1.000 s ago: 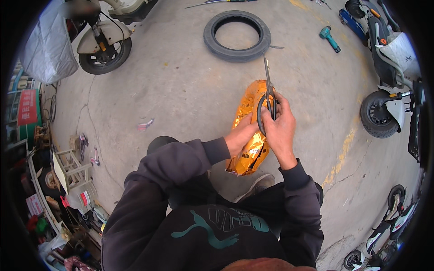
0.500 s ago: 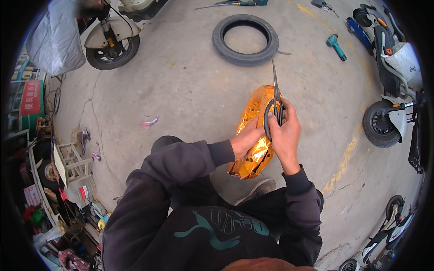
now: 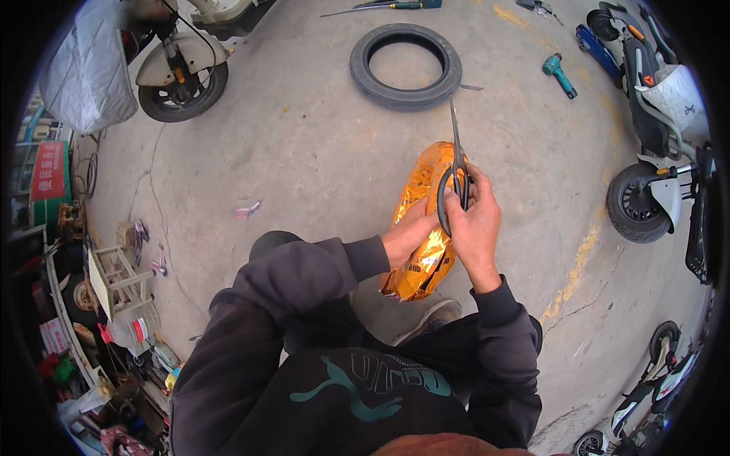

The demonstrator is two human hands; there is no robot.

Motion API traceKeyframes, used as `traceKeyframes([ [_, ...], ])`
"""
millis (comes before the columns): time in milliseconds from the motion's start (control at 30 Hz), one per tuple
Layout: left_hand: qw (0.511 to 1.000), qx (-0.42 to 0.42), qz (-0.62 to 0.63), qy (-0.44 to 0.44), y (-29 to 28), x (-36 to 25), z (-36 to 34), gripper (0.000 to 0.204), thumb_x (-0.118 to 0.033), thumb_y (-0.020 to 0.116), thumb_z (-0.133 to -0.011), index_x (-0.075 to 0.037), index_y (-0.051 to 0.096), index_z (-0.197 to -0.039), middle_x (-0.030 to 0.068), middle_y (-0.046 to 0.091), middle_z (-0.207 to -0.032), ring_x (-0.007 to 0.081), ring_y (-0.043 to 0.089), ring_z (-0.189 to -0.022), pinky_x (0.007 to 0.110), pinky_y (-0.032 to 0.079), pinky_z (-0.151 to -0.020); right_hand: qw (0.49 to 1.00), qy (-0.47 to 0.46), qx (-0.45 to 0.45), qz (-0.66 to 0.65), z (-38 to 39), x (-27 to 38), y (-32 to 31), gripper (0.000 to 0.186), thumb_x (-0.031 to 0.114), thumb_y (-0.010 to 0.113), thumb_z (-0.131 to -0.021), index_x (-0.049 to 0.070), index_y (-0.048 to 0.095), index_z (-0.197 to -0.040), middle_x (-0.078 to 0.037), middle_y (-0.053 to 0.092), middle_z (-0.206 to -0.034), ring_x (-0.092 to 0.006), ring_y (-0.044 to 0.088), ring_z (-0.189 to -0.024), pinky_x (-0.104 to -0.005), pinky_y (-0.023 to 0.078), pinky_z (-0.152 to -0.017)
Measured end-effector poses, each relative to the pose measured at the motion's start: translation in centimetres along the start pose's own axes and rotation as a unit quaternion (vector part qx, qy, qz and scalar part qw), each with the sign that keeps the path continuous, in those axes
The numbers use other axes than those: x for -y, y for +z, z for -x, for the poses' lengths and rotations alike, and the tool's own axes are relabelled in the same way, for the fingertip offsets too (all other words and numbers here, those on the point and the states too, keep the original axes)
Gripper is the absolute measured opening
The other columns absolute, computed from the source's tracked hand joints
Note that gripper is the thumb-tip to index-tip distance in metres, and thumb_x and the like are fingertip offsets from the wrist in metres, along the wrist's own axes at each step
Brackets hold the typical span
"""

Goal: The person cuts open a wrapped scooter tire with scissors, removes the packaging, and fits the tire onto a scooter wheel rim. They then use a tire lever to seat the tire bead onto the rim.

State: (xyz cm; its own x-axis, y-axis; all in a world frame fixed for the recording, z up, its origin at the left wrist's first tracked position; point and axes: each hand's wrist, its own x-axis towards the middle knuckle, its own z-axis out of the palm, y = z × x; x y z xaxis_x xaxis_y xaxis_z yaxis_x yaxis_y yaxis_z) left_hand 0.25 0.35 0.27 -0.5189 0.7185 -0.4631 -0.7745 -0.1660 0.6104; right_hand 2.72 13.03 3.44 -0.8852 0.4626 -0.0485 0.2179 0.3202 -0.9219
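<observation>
A ring-like bundle in shiny orange-gold foil wrap (image 3: 418,182), the look of a packed tyre, stands tilted between my knees. Against its near left side my left hand (image 3: 411,232) is closed, gripping the wrap; its fingertips are partly hidden. In my right hand (image 3: 477,228) is a pair of black-handled scissors (image 3: 458,156), thumb and fingers wrapped about the handle loops. The blades look closed together and point away from me, past the bundle's far end. My right hand is right beside the foil; whether it also presses on it, I cannot tell.
A bare black tyre (image 3: 407,97) lies flat ahead. Beyond it is a long screwdriver-like tool (image 3: 388,6); a teal power tool (image 3: 560,76) lies to the right. Scooters flank both sides, one front wheel (image 3: 639,204) at right. A small stool (image 3: 125,280) and clutter stand left.
The whole view has shifted slightly. Both hands keep their holds on the foil bundle and the scissors, with hardly any movement.
</observation>
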Motion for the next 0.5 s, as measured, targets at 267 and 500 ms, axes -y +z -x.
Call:
traceKeyframes([
  [267, 0.999, -0.009, 0.018, -0.026, 0.3, -0.7, -0.2, 0.041, -0.028, 0.058, -0.100, -0.006, 0.050, -0.134, 0.0053, 0.064, -0.115, 0.0129, 0.065, -0.101, 0.030, 0.055, -0.085, 0.998, -0.003, -0.018, -0.054, -0.2, -0.5, -0.1, 0.050, 0.014, 0.070, -0.087, -0.002, 0.056, -0.132, -0.015, 0.071, -0.086, -0.0245, 0.070, -0.078, -0.0362, 0.053, -0.072],
  [500, 1.000, 0.004, -0.007, 0.006, 0.1, -1.4, -0.7, 0.046, -0.032, 0.058, -0.099, -0.007, 0.048, -0.136, 0.0066, 0.064, -0.114, 0.0146, 0.066, -0.100, 0.032, 0.056, -0.086, 0.989, 0.055, -0.018, 0.140, -1.0, 1.4, -3.5, 0.051, 0.018, 0.071, -0.089, -0.003, 0.056, -0.133, -0.013, 0.064, -0.077, -0.0229, 0.064, -0.068, -0.0376, 0.050, -0.065],
])
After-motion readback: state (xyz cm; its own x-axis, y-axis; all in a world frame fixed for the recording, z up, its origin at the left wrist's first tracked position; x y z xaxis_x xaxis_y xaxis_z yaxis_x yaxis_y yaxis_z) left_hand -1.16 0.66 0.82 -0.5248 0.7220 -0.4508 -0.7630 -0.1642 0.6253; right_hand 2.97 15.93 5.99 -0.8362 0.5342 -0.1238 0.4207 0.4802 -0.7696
